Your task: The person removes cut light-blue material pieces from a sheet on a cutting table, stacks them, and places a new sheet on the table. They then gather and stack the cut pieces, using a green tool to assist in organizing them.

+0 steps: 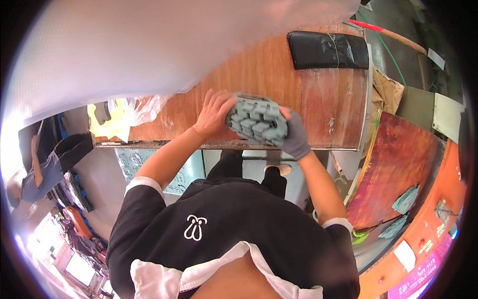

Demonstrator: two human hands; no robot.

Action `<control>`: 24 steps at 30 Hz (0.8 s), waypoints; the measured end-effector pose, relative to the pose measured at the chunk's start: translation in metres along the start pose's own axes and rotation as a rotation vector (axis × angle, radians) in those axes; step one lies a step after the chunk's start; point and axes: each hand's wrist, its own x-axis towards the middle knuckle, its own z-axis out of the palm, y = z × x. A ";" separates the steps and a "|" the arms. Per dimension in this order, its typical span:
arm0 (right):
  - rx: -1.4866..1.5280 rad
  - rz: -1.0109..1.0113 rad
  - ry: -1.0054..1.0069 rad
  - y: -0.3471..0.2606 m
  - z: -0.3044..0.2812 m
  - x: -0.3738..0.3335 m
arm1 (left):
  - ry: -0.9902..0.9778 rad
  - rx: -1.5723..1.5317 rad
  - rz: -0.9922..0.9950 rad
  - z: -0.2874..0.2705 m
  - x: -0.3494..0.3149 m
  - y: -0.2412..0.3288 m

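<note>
Left hand [215,114]: bare, curved against the left end of a grey-green blocky bundle [255,119].

Right hand [297,134]: in a grey glove, closed about the bundle's right end. Both hands hold it between them.

Grey-green blocky bundle: chunky moulded pieces, close-packed, slightly tilted, at the front edge of the wooden surface [259,70]. Whether it rests there or hangs just above cannot be told from overhead. Risk: uneven pressure from the two ends could make the pieces splay or slip out of line; a loosened grip here could send some over the edge to the floor.

Clear plastic sheet [124,45]: large, spread across the upper left, near the left hand. Risk: a wide sweep of that arm could snag it.

Yellow sheet [112,119]: at the surface's left end, beside crumpled clear film [149,109]. Risk: dragged film could pull it along.

Black folded bundle [328,50]: banded, far right corner, well apart; little hazard.
</note>
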 end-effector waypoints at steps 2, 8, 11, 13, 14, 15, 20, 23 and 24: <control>-0.021 -0.063 -0.001 0.006 0.005 0.000 | -0.062 0.035 -0.043 0.003 -0.005 -0.004; 0.047 0.008 0.009 0.016 0.014 0.011 | -0.299 -0.030 -0.092 -0.001 0.025 -0.010; -0.024 0.261 0.000 0.007 0.007 0.012 | -0.285 -0.180 -0.105 -0.008 0.042 -0.011; -0.026 0.158 0.038 -0.001 -0.001 0.008 | -0.186 -0.200 -0.039 -0.013 0.038 -0.008; -0.005 0.100 0.065 -0.006 -0.002 0.006 | -0.100 -0.222 0.007 -0.013 0.036 -0.007; 0.034 0.061 0.141 -0.009 -0.002 0.006 | -0.142 -0.244 -0.074 -0.012 0.033 -0.005; 0.175 0.532 0.136 -0.001 0.003 0.022 | -0.133 -0.248 -0.179 0.001 0.056 -0.011; 0.628 0.714 0.077 0.010 -0.018 0.040 | -0.425 -0.390 -0.476 -0.010 0.068 -0.010; 0.652 0.676 0.030 0.010 -0.028 0.044 | -0.528 -0.484 -0.590 -0.017 0.075 -0.014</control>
